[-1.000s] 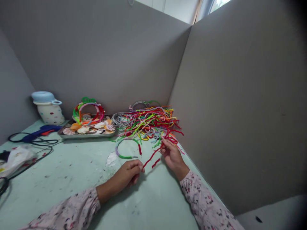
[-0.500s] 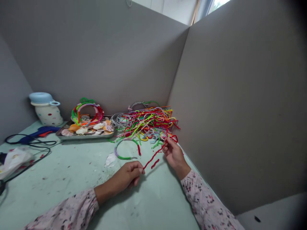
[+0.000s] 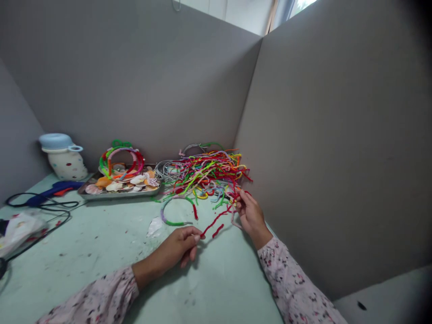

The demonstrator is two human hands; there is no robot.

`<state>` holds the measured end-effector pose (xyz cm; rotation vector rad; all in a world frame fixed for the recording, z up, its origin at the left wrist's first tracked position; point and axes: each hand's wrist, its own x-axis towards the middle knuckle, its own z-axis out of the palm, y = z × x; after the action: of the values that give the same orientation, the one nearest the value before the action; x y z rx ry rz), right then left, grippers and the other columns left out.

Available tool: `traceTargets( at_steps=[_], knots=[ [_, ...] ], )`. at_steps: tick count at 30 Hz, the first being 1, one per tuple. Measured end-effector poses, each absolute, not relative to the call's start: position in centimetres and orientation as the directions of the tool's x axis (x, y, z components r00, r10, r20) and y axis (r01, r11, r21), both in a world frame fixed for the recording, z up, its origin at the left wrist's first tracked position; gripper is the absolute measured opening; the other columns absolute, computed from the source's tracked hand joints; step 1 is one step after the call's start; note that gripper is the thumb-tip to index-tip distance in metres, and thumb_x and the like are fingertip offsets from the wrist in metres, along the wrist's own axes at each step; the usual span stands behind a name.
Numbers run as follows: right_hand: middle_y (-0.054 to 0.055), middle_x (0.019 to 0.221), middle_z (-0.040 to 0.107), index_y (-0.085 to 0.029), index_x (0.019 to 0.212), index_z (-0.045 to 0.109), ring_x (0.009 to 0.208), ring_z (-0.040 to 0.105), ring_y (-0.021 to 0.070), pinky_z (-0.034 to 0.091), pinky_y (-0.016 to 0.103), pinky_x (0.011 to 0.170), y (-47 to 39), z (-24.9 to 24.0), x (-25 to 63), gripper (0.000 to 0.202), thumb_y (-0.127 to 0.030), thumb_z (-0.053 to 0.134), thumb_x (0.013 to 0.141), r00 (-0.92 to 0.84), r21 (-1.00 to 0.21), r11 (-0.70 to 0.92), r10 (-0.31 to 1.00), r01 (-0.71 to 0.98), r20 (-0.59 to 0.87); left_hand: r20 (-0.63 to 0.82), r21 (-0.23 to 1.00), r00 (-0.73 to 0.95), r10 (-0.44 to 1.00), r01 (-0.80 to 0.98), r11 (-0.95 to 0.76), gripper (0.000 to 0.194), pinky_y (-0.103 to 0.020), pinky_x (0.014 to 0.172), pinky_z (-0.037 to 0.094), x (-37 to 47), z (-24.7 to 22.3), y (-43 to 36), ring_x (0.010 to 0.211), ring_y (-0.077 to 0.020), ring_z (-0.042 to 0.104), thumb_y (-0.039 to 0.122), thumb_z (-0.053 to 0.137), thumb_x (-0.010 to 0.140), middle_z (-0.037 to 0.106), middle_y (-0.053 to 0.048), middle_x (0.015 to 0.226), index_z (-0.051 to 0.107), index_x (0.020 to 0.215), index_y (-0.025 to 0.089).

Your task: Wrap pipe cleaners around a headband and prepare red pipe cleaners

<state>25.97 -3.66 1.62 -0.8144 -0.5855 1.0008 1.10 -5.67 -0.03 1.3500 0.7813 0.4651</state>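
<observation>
The left hand pinches the near end of a red pipe cleaner; its far end runs beside the curled right hand, whose grip I cannot tell; both sleeves are cut off; bare table lies between, a grey wall at right; a metal tray holds shells and colourful hoops.

- This is looking like a craft workstation: grey partition panels are boxing in a pale green worktable.
- Colourful chenille stems are sprawling across the back, and seashells are filling a metal tray!
- Over left, a blue glue gun is lying beside it.
</observation>
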Motion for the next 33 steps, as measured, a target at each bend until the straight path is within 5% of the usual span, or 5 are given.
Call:
traceTargets(
  at_steps=[12, 25, 33],
  knots=[
    [-0.007, 0.060, 0.052, -0.019, 0.084, 0.065, 0.045, 0.042, 0.0037, 0.035, 0.016, 0.038, -3.7, 2.0, 27.5, 0.030, -0.036, 0.080, 0.065, 0.509, -0.763, 0.343, 0.861, -0.547, 0.022, -0.231, 0.972, 0.665, 0.710, 0.125, 0.198, 0.040, -0.017, 0.033, 0.022, 1.2, 0.2, -5.6, 0.029, -0.0043, 0.037, 0.049, 0.055, 0.081, 0.054, 0.005, 0.048, 0.052, 0.098, 0.013],
    [-0.007, 0.056, 0.052, -0.017, 0.074, 0.063, 0.043, 0.041, 0.0030, 0.034, 0.014, 0.036, -3.4, 1.2, 28.9, 0.028, -0.038, 0.079, 0.064, 0.677, -0.821, 0.410, 0.735, -0.398, 0.039, -0.183, 0.983, 0.651, 0.737, 0.117, 0.141, 0.036, -0.017, 0.034, 0.023, 1.0, 0.5, -5.7, 0.030, -0.0048, 0.037, 0.047, 0.052, 0.084, 0.052, 0.006, 0.047, 0.053, 0.099, 0.014],
    [-0.007, 0.057, 0.054, -0.018, 0.075, 0.061, 0.043, 0.044, 0.0049, 0.036, 0.017, 0.037, -3.0, 0.5, 28.5, 0.030, -0.036, 0.082, 0.062, 0.559, -0.804, 0.340, 0.829, -0.488, 0.011, -0.155, 0.988, 0.558, 0.816, 0.062, 0.145, 0.040, -0.016, 0.034, 0.022, 0.8, 0.8, -5.3, 0.031, -0.0041, 0.035, 0.048, 0.054, 0.082, 0.053, 0.007, 0.050, 0.053, 0.104, 0.014]
  ],
)
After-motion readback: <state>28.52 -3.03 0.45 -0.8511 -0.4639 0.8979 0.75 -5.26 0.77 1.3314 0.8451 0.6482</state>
